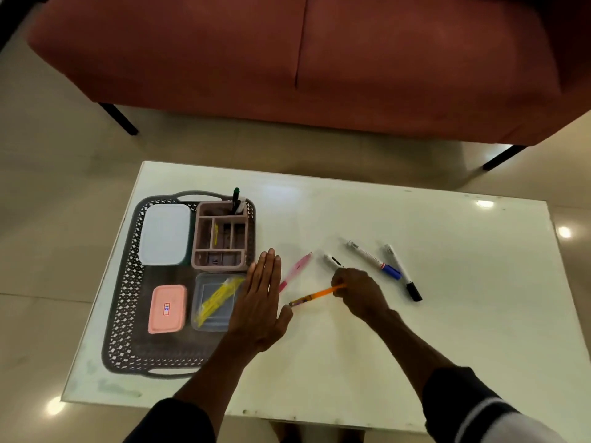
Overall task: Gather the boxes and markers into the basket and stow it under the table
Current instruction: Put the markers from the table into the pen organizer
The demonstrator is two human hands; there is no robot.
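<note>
R hand (pixel 358 294) fingers round orange marker (pixel 316 295), L hand (pixel 260 302) flat by basket (pixel 128 282)

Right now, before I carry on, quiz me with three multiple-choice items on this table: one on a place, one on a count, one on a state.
1. Where is the pink box?
A. In the basket, near-left part
B. On the bare table
C. On the sofa

2. How many pens or markers lie loose on the table, untouched by either hand?
A. One
B. Three
C. Six

3. What is the right hand doing?
A. Lying flat and empty
B. Gripping the orange pen
C. Lifting the basket

Answers: 1 A, it sits inside the basket rim. 2 B, the pink pen, blue-capped marker and black-capped marker. 3 B, its fingers close around the pen, while the left hand is open.
</note>
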